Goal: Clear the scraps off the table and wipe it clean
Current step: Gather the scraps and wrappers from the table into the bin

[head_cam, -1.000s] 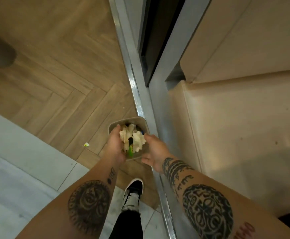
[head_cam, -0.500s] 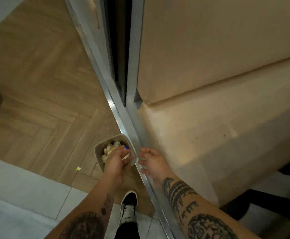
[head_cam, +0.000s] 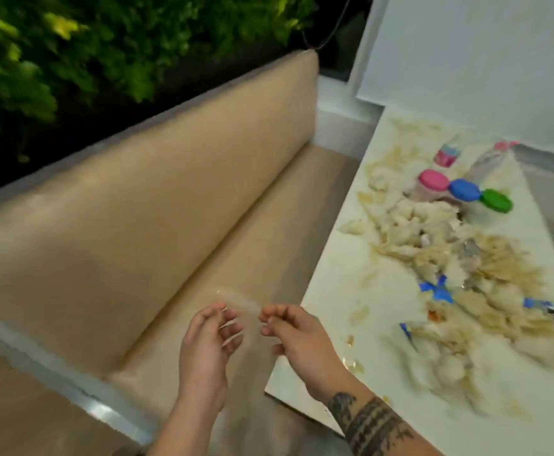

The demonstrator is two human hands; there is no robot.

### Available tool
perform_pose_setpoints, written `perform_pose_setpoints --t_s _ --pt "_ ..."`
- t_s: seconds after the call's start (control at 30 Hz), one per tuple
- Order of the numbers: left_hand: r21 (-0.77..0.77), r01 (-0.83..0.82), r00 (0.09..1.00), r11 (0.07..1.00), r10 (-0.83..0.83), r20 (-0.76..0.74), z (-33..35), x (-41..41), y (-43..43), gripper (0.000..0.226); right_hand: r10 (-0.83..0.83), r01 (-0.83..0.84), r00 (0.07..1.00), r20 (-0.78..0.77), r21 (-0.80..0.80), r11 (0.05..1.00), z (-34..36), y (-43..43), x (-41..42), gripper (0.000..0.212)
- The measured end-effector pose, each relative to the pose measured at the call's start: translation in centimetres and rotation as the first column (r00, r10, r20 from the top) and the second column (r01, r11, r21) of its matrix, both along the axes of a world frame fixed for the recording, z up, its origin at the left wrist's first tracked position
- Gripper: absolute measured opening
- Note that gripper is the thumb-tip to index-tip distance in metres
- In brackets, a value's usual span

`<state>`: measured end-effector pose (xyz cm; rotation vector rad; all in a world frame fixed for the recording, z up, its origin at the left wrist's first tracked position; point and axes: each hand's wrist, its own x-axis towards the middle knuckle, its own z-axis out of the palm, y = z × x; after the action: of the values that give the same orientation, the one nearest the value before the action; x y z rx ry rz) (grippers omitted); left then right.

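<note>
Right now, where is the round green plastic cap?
In the head view, the round green plastic cap sits at the upper right on the white table, beside the round blue cap.

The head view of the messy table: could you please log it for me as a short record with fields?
setting: white table beside a beige bench seat, green foliage behind
scraps: pale crumpled scraps with blue bits piled along the table, yellowish smears around them
lids: pink lid, blue lid, green lid in a row at the far end
left hand: left hand over the bench, fingers loosely curled, holding nothing visible
right hand: right hand near the table edge, likewise
sharpness: blurred by motion
</note>
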<state>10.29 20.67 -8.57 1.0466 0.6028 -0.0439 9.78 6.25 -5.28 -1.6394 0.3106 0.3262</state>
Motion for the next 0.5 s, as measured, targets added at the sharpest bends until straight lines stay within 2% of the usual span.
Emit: perform_pose_setpoints --t_s 0.1,0.2,0.37,0.5 --pt "0.056 0.188 0.98 0.981 -0.191 0.053 4.1 1.9 -7.3 0.016 -0.176 0.177 0.983 0.05 -0.01 0.984 3.2 -8.4 0.4 0.017" --pt "0.126 0.365 0.922 0.923 -0.376 0.088 7.2 3.2 -14.5 0.019 -0.361 0.362 0.929 0.077 0.002 0.932 5.3 -16.2 0.0 0.016" --pt "0.271 0.625 0.745 0.732 -0.663 0.074 9.7 4.7 -25.5 0.022 -0.54 0.544 0.838 0.075 -0.053 0.837 6.4 -27.5 -1.7 0.015" --pt "0.364 0.727 0.616 0.583 -0.787 0.029 10.0 5.6 -33.5 0.019 -0.631 0.638 0.77 0.096 -0.166 0.752 5.0 -35.2 -3.1 0.013"
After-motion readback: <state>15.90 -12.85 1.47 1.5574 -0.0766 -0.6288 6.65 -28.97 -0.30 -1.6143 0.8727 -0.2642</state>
